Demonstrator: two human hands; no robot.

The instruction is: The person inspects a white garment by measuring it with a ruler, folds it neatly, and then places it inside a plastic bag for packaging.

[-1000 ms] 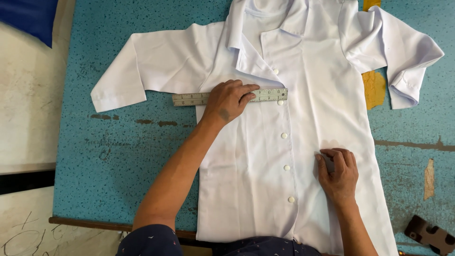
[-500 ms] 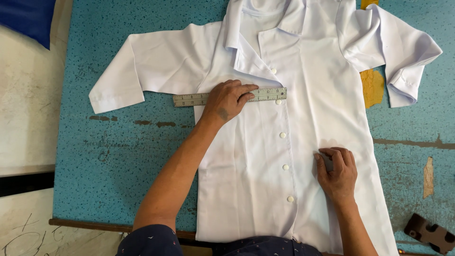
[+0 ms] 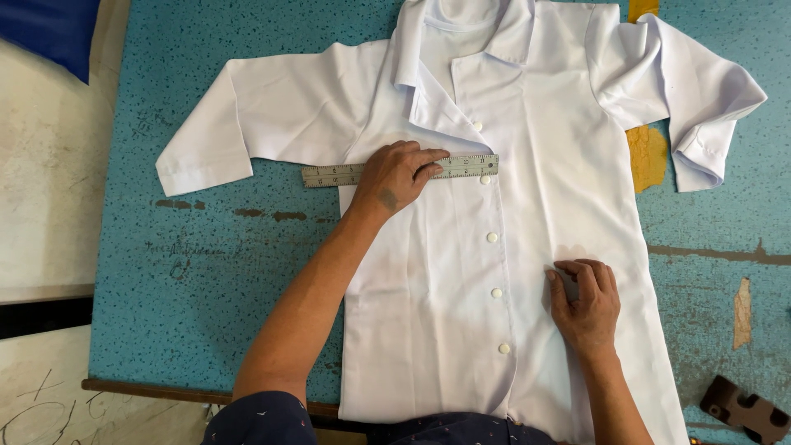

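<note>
Seen from the head camera, a white button-front shirt (image 3: 445, 272) lies spread flat, collar away from the person, on a worn blue counter (image 3: 181, 272), its two sleeves out to either side. The left hand (image 3: 395, 175) rests palm down on a metal ruler (image 3: 329, 175) laid crosswise over the chest of the shirt, just below the collar opening; its fingers (image 3: 432, 156) lie flat and close together, pressing the ruler rather than gripping it. The ruler's left end juts past the shirt body under the sleeve, and its right end stops at the row of white buttons (image 3: 492, 237). The right hand (image 3: 587, 303) sits lower on the shirt's right front panel, fingers curled together onto the cloth. A dark brown object (image 3: 744, 409) lies at the counter's near right corner.
</note>
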